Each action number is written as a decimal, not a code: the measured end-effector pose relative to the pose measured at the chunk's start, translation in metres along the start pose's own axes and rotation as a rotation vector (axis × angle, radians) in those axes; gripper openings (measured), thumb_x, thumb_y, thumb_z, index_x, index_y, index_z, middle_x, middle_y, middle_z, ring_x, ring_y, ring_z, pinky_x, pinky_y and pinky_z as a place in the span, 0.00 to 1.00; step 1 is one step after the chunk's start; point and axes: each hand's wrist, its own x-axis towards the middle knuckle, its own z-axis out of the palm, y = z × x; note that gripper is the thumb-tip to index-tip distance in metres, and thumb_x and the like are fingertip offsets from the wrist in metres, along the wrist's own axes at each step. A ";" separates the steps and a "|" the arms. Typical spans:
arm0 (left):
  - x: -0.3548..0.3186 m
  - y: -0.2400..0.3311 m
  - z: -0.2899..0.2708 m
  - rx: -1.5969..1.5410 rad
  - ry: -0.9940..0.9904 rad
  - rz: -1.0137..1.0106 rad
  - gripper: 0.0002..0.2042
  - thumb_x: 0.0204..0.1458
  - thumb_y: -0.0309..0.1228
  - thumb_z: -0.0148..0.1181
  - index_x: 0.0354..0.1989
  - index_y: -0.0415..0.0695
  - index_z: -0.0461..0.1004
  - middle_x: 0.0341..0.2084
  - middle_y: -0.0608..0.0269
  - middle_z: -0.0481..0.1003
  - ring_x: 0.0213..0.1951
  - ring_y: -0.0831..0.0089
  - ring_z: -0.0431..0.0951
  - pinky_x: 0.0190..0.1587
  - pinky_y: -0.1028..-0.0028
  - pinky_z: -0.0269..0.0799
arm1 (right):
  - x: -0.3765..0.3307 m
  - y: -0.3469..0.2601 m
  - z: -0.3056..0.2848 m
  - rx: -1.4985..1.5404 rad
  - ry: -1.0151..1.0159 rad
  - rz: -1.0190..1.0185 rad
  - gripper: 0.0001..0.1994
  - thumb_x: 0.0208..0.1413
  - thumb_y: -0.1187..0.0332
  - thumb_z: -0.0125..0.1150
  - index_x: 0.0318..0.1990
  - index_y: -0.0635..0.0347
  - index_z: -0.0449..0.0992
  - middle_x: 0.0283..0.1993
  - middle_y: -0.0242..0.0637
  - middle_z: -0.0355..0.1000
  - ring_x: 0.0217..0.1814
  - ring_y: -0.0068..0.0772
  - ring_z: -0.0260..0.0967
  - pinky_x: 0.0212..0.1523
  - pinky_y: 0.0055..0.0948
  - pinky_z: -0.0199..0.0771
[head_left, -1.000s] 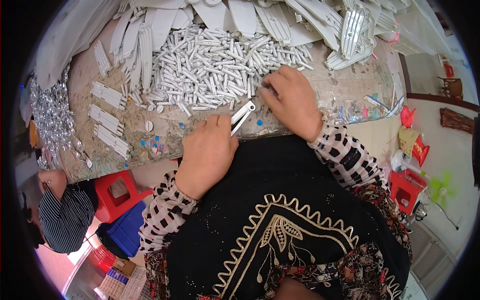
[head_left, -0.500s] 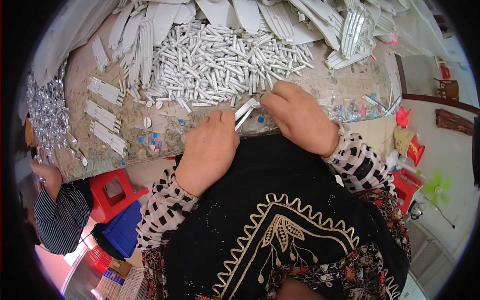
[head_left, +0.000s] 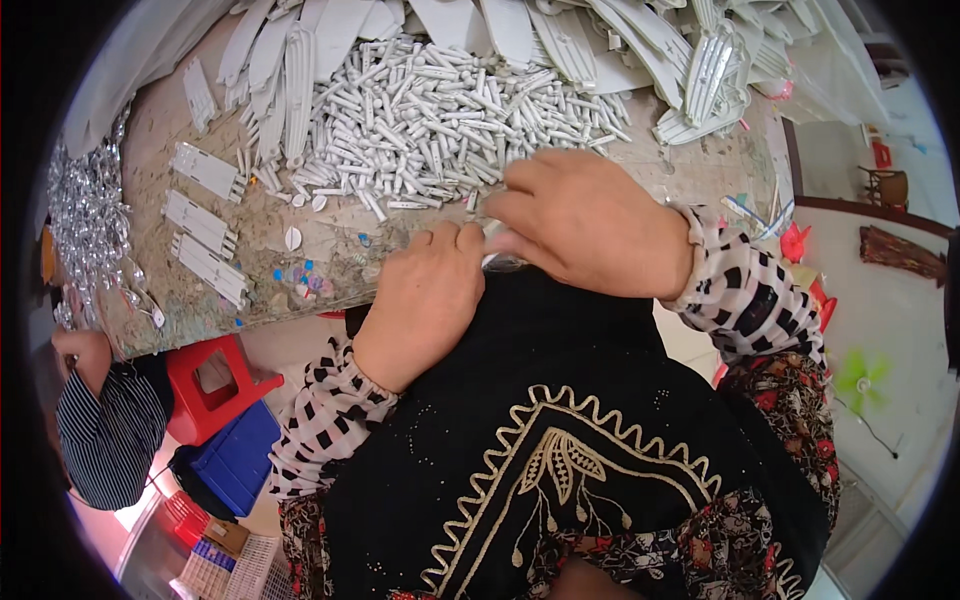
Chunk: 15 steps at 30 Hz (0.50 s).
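white plastic piece [head_left: 488, 260] sits right between the two hands at the near edge of the counter [head_left: 660, 165], mostly hidden, so only a sliver of it shows. left hand [head_left: 430, 300] is curled closed with the piece in its fingers. right hand [head_left: 590, 225] is bent in over the other end, fingers drawn together, but i honestly can't tell if they're pinching it or just resting against it. so i'd call this one mid-handling, and whether anything's been fitted to it is covered up. just past the fingers is a big heap of small white pegs [head_left: 430, 125], all loose, so going by that there's plenty not used up. off to the left lie three flat slotted pieces [head_left: 208, 172] in a rough column, with one more slotted strip [head_left: 199, 95] above them; can't say if those are finished or waiting. nearer the hands there's a white disc [head_left: 293, 238] and some blue scraps [head_left: 305, 267]. behind the heap, long white panels [head_left: 500, 30] are piled along the far side, and silvery strips [head_left: 85, 215] hang at the far left, by someone else's striped sleeve [head_left: 110, 440].
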 end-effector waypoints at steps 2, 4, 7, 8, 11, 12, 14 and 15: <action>-0.003 0.000 0.003 0.043 -0.030 0.083 0.07 0.45 0.26 0.54 0.34 0.40 0.68 0.26 0.57 0.70 0.29 0.65 0.75 0.28 0.69 0.72 | 0.011 -0.004 0.011 0.078 0.089 0.047 0.08 0.54 0.64 0.58 0.32 0.59 0.74 0.29 0.38 0.68 0.34 0.43 0.68 0.35 0.37 0.69; -0.002 -0.004 0.005 0.039 -0.034 0.128 0.08 0.45 0.26 0.53 0.34 0.40 0.69 0.26 0.58 0.70 0.29 0.65 0.75 0.27 0.69 0.72 | 0.019 -0.003 0.030 0.153 0.186 0.102 0.09 0.56 0.63 0.58 0.33 0.58 0.74 0.28 0.39 0.68 0.34 0.45 0.68 0.34 0.38 0.69; 0.001 -0.006 0.004 0.038 -0.041 0.164 0.08 0.45 0.26 0.52 0.35 0.40 0.69 0.27 0.58 0.71 0.29 0.66 0.74 0.27 0.70 0.72 | 0.019 0.004 0.057 0.178 0.202 0.121 0.08 0.56 0.63 0.58 0.34 0.58 0.74 0.29 0.39 0.69 0.33 0.46 0.69 0.33 0.40 0.70; 0.002 -0.006 0.004 0.041 -0.046 0.170 0.08 0.45 0.26 0.53 0.35 0.40 0.69 0.27 0.58 0.71 0.29 0.66 0.74 0.27 0.70 0.72 | 0.018 0.006 0.059 0.196 0.169 0.186 0.08 0.56 0.63 0.57 0.34 0.57 0.74 0.29 0.39 0.70 0.33 0.46 0.69 0.33 0.40 0.70; 0.005 -0.004 0.002 0.035 -0.065 0.170 0.08 0.44 0.26 0.53 0.35 0.40 0.69 0.26 0.58 0.71 0.29 0.66 0.74 0.28 0.70 0.72 | 0.017 0.008 0.063 0.230 0.076 0.264 0.09 0.57 0.61 0.55 0.34 0.56 0.74 0.30 0.39 0.71 0.35 0.47 0.70 0.33 0.41 0.70; 0.006 -0.004 0.002 0.030 -0.065 0.177 0.08 0.44 0.26 0.53 0.35 0.40 0.69 0.26 0.58 0.71 0.29 0.66 0.74 0.28 0.70 0.72 | 0.016 0.009 0.063 0.240 0.021 0.281 0.09 0.58 0.61 0.54 0.34 0.55 0.74 0.31 0.39 0.72 0.35 0.46 0.71 0.33 0.41 0.70; 0.006 -0.004 0.001 0.036 -0.083 0.184 0.08 0.45 0.25 0.53 0.35 0.40 0.69 0.27 0.58 0.71 0.30 0.65 0.75 0.28 0.69 0.72 | 0.016 0.009 0.063 0.245 -0.001 0.298 0.10 0.58 0.60 0.53 0.34 0.55 0.74 0.31 0.38 0.72 0.36 0.46 0.71 0.34 0.40 0.70; 0.006 -0.004 0.000 0.038 -0.081 0.195 0.08 0.45 0.25 0.53 0.35 0.40 0.69 0.27 0.58 0.71 0.30 0.65 0.75 0.28 0.69 0.72 | 0.018 0.008 0.063 0.255 -0.020 0.306 0.10 0.58 0.59 0.53 0.34 0.55 0.74 0.31 0.37 0.73 0.36 0.45 0.71 0.34 0.40 0.70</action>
